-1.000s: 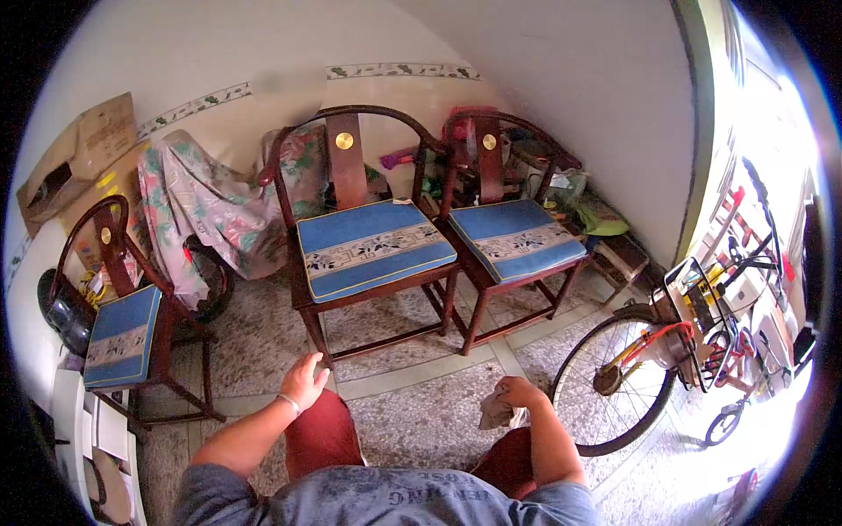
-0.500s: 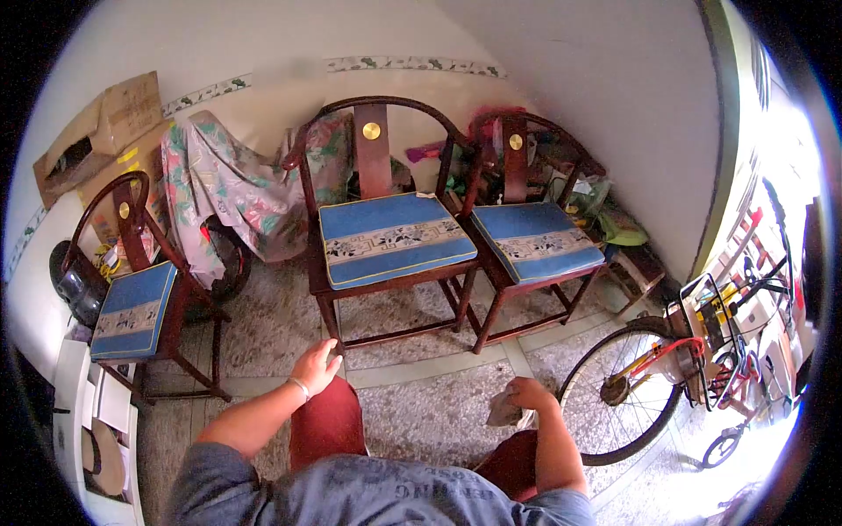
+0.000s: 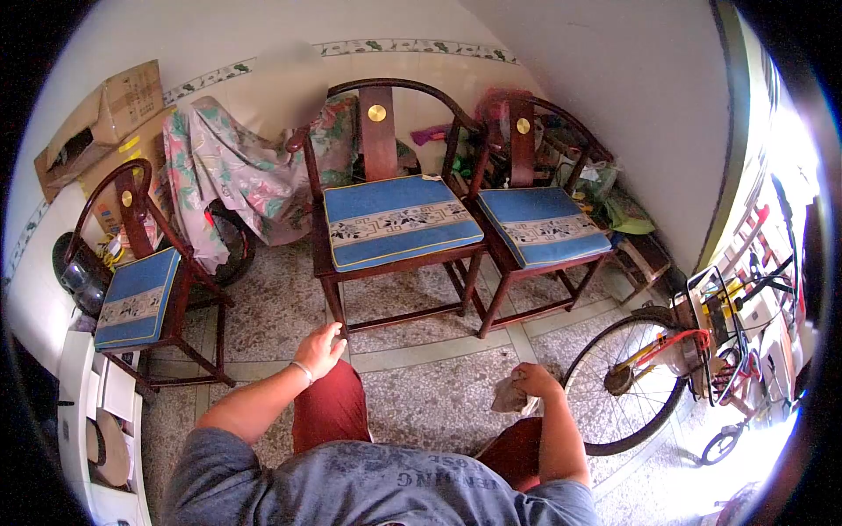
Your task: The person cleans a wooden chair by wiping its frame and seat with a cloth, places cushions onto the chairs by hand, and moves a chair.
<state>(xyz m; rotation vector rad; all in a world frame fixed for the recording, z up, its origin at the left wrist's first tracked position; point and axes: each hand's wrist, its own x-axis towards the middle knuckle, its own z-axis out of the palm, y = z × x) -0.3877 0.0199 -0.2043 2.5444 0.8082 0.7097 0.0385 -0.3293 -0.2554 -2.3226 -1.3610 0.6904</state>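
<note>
My right hand (image 3: 538, 382) is closed on a crumpled greyish-beige cloth (image 3: 507, 396), which hangs from the fingers above my right knee, left of the bicycle wheel. My left hand (image 3: 321, 352) is held out over my left knee with nothing in it, fingers loosely extended and a bracelet at the wrist. Nearest to it is the front leg of the middle wooden armchair (image 3: 381, 140). That chair carries a blue cushion (image 3: 399, 250) with a patterned white band. A matching armchair (image 3: 521, 158) stands right beside it, touching or nearly so.
A third, similar chair (image 3: 130, 202) stands at the left. Behind are a cardboard box (image 3: 132, 101) and a floral cover (image 3: 254, 180) over something with a wheel. A bicycle (image 3: 671, 337) stands at the right by the bright doorway. White drawers (image 3: 74, 386) are at the lower left.
The view has tilted down slightly, so the middle and right chairs sit higher in it. Both hands keep nearly the same pose, and the cloth is still in my right hand.
</note>
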